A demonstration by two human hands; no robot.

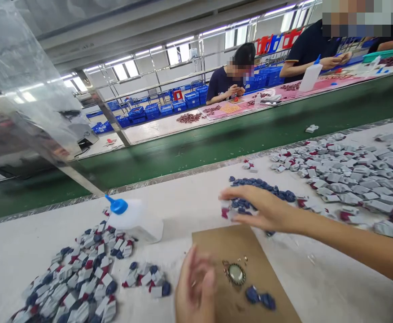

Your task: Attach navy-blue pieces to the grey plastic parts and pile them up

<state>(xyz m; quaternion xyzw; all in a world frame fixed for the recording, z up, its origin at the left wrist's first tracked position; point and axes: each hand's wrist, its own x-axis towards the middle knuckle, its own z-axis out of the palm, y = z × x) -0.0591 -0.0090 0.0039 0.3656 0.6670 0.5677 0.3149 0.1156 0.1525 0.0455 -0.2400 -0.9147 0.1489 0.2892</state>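
My right hand [262, 208] reaches left across the table to a small heap of dark blue pieces [262, 188]. Its fingertips pinch a small grey and red piece at the heap's near edge. My left hand [194, 289] hovers at the left edge of a brown cardboard sheet [250, 251], blurred, with its fingers curled; I cannot make out anything in it. On the cardboard lie an oval metal ornament [236, 273], a few tiny gold bits and two dark blue pieces [260, 298].
A glue bottle with a blue cap [132, 217] lies on its side left of the cardboard. Piles of grey, blue and red pieces sit at the lower left [78, 280] and right [354, 175]. A green conveyor belt [216, 143] runs behind; other people work beyond it.
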